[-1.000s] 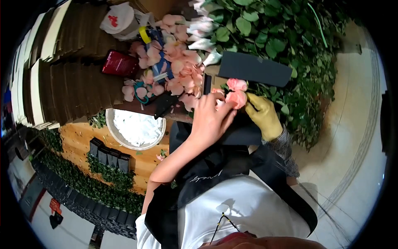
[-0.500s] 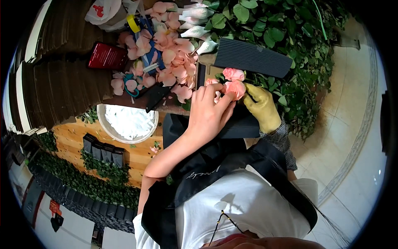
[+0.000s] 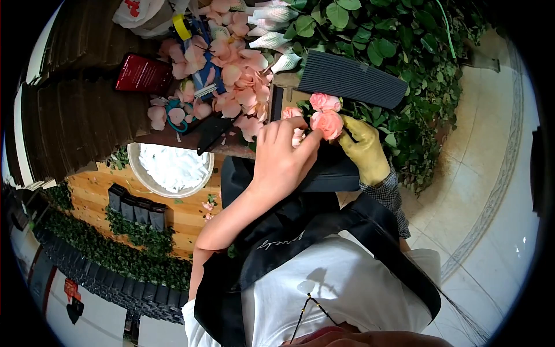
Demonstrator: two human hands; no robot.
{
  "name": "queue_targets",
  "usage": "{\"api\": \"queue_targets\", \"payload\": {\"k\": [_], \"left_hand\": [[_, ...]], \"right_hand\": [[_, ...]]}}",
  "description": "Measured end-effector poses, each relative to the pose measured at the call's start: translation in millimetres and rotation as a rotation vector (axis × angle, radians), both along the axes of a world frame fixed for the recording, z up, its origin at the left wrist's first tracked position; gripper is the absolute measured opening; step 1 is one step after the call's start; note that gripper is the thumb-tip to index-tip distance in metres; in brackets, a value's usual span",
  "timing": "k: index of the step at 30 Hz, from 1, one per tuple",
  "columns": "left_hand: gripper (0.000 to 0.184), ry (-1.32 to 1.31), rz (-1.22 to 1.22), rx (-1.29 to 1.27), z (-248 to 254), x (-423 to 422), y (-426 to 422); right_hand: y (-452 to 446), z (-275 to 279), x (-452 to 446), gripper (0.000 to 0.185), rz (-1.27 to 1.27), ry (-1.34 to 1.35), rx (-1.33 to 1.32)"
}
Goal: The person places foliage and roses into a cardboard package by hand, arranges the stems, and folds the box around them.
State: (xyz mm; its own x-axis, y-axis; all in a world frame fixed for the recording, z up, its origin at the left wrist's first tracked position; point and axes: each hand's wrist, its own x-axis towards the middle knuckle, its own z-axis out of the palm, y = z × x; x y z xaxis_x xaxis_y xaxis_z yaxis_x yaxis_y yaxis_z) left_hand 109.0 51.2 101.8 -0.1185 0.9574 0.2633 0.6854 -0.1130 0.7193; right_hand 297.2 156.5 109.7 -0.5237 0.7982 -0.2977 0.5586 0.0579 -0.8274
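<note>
Bare and curled, my left hand (image 3: 283,156) is beside the pink roses, its thumb close to the nearest bloom. A pale pink piece (image 3: 298,137) shows between its thumb and fingers; whether it is a loose petal or part of a flower I cannot tell. My right hand (image 3: 368,155) wears a yellow glove and is closed around the roses just below their heads, the stems mostly hidden. The front rose (image 3: 326,125) is fully open. Behind it are a second rose (image 3: 325,103) and, further left, a third pink bloom (image 3: 292,113), partly covered by my left fingers.
Loose pink petals (image 3: 245,84) cover the table's left part, near black-handled scissors (image 3: 217,136) and a red-screened phone (image 3: 143,74). Netted flower heads (image 3: 272,40) lie behind. A ribbed dark strip (image 3: 352,79) rests by leafy stems (image 3: 393,34). A white-filled bucket (image 3: 172,168) stands lower left.
My left hand has drawn slightly left and down, away from the front rose, uncovering more of that bloom. My right hand keeps its grip almost unmoved. The view has shifted a little.
</note>
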Motion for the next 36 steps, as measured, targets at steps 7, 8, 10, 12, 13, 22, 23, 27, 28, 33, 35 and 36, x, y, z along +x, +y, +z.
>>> {"api": "queue_targets", "payload": {"k": [7, 8, 10, 12, 13, 22, 23, 27, 28, 33, 35, 36], "left_hand": [[0.037, -0.046, 0.061, 0.001, 1.8, -0.2, 4.9], [0.037, -0.038, 0.056, 0.014, 2.0, 0.1, 5.3], [0.037, -0.036, 0.079, 0.010, 3.6, 0.2, 5.2], [0.037, -0.033, 0.102, 0.004, 4.2, -0.4, 5.8], [0.037, -0.091, 0.075, -0.004, 3.7, -1.5, 6.8], [0.033, -0.225, 0.072, -0.020, -3.6, 0.6, 6.8], [0.032, -0.260, 0.038, -0.035, -4.5, 1.1, 6.4], [0.031, -0.188, 0.059, -0.059, 2.5, 2.5, 6.1], [0.031, -0.200, 0.078, -0.057, 2.7, 3.0, 6.2], [0.028, -0.309, 0.092, -0.067, 0.1, 1.8, 8.1], [0.026, -0.308, 0.045, -0.060, -1.4, -0.1, 8.4], [0.026, -0.309, 0.044, -0.060, -1.1, -0.3, 8.3]], "right_hand": [[0.8, 5.9, -3.0, 0.030, -0.010, -0.037, -0.081], [1.2, 6.6, -3.7, 0.029, 0.006, -0.026, -0.059], [1.4, 7.5, -4.6, 0.029, 0.023, -0.015, -0.036], [1.0, 7.1, -4.2, 0.029, 0.021, -0.019, -0.043], [1.0, 6.9, -3.9, 0.029, 0.022, -0.020, -0.043], [1.0, 5.1, -2.7, 0.028, 0.043, -0.056, 0.002], [0.5, 5.2, -2.8, 0.028, 0.031, -0.057, -0.011], [-0.2, 5.0, -2.9, 0.027, 0.015, -0.052, -0.025], [-0.2, 6.0, -3.8, 0.027, 0.015, -0.053, -0.025], [0.5, 7.0, -4.7, 0.028, 0.012, -0.066, -0.036], [0.4, 2.7, -1.9, 0.028, 0.020, -0.070, -0.011], [0.4, 0.8, -0.6, 0.029, 0.026, -0.072, 0.014]]}}
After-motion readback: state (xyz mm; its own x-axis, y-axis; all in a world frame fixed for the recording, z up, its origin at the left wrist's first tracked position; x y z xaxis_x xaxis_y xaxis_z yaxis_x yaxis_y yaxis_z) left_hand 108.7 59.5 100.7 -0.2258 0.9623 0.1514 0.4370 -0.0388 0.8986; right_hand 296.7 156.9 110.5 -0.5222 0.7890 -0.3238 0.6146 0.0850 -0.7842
